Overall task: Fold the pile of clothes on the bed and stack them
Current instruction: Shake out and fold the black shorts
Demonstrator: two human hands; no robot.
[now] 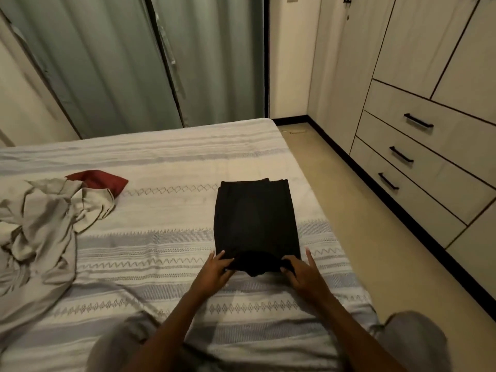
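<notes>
Both hands (pixel 214 272) grip black garment (pixel 256 221) (folded).

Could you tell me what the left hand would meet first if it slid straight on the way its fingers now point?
The left hand already grips the near edge of the black garment; going on, it would probably just run over that garment.

The room light is dim and warm, with soft shadows. The picture is slightly soft, and straight lines bend near the edges.
</notes>
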